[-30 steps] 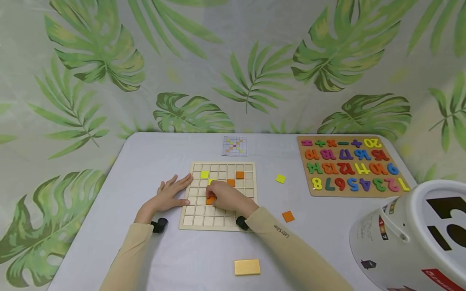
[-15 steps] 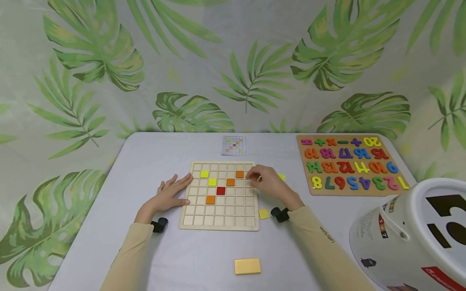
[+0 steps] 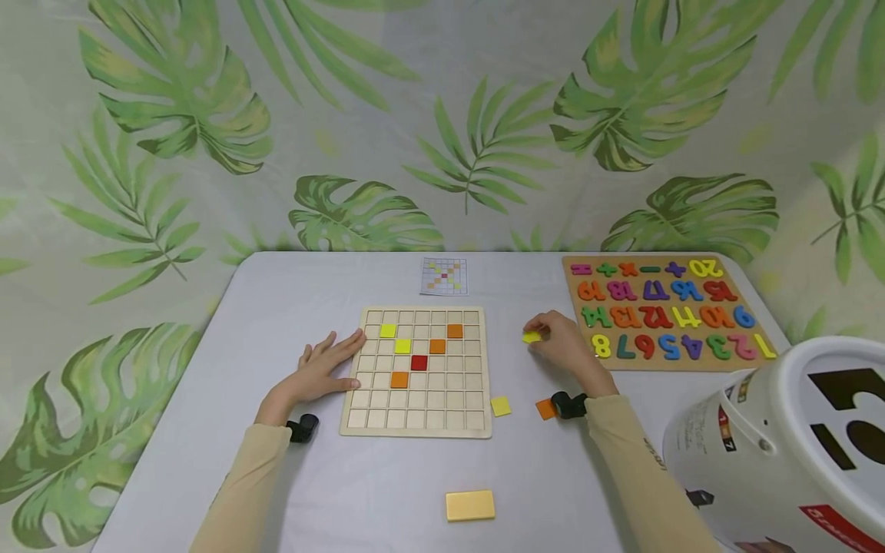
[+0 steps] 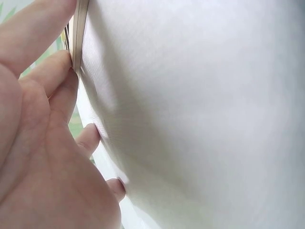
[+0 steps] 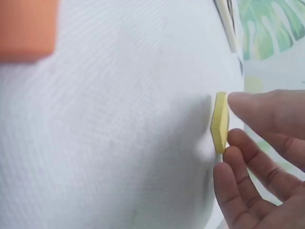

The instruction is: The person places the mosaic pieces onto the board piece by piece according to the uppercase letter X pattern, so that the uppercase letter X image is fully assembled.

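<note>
A wooden grid board point(image 3: 415, 432) lies flat on the table, with a red tile point(image 3: 419, 362), two yellow tiles and several orange tiles in its cells. My left hand point(image 3: 314, 378) rests at the board's left edge, its fingers spread; in the left wrist view fingertips touch the board's edge point(image 4: 78, 36). To the right of the board, my right hand point(image 3: 561, 346) pinches a loose yellow tile point(image 5: 219, 123) between thumb and fingers, low over the cloth. A second loose yellow tile point(image 3: 501, 406) lies beside the board, and a loose orange tile point(image 3: 546, 409) lies below the right hand.
Behind the board lies a printed pattern card point(image 3: 444, 276). A number puzzle board point(image 3: 657, 315) fills the back right. A large white bucket point(image 3: 733, 453) stands at the right front. Near the front is a pale yellow block point(image 3: 470, 506).
My right hand has left the board, uncovering the red tile in its cell, and moved right to the loose yellow tile, which it now pinches. The left hand stays in place.
</note>
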Tool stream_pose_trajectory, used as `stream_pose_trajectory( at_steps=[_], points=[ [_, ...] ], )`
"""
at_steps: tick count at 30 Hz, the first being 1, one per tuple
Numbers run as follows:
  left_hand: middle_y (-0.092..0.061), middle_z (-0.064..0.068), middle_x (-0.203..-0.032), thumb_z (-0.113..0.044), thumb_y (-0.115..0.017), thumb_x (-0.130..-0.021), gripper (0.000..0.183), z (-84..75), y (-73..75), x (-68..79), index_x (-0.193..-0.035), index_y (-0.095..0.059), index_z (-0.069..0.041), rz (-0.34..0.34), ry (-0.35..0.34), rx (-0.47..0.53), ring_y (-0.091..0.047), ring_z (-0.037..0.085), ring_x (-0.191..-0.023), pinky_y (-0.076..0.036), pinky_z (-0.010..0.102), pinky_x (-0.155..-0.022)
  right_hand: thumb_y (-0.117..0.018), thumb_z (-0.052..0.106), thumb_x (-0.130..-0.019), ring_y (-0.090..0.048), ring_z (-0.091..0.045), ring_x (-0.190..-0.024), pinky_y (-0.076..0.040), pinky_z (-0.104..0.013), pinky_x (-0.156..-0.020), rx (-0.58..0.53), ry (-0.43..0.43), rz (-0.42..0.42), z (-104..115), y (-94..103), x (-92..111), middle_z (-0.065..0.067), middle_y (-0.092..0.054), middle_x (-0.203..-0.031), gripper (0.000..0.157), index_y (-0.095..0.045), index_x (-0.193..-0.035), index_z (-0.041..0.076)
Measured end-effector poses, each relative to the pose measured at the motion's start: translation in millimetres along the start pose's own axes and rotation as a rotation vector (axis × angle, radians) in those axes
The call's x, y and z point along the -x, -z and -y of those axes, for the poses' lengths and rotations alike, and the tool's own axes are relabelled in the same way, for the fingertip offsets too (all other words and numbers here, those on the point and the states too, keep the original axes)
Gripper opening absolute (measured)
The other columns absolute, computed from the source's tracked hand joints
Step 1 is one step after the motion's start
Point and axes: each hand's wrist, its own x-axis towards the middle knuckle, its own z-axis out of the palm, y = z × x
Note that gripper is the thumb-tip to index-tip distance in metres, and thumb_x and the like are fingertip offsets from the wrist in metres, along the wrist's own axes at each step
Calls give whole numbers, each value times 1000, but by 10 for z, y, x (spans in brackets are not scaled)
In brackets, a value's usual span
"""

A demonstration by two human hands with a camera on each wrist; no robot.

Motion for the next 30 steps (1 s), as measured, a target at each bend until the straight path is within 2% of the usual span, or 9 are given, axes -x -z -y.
stream_pose_trajectory(
  at_steps=[8, 14, 23, 30],
  points=[
    [-17, 10, -158, -35, -68, -88, 82, 2, 0, -8, -152, -25, -10, 2, -2, 1, 1, 44, -141, 11, 66, -103, -67, -6, -80, -51, -29, -87, -45, -42, -79, 65, -22, 1, -51, -18, -42, -15, -57, -94, 21, -65, -100, -2],
    [-17, 11, -158, -35, -68, -88, 81, 7, -3, -5, -152, -24, -9, 1, -5, -7, 2, 44, -141, 11, 67, -103, -66, -5, -79, -53, -27, -90, -47, -41, -82, 60, -11, 22, 144, -111, -60, -13, -58, -97, 23, -64, -102, 0],
    [-17, 10, -158, -35, -68, -88, 81, 14, -9, -13, -152, -24, -10, 1, -7, -7, 2, 44, -141, 11, 66, -103, -71, -5, -78, -53, -21, -90, -47, -34, -82, -9, 207, 192, 721, -463, 43, -1, -58, -95, 23, -66, -97, 6],
    [-17, 10, -158, -36, -68, -88, 82, 20, -10, -14, -152, -25, -10, 0, -3, -13, 2, 44, -141, 11, 66, -103, -70, -3, -80, -51, -18, -86, -45, -31, -79, 35, 335, 299, 962, -714, 96, 1, -60, -93, 20, -67, -97, 7]
  ],
)
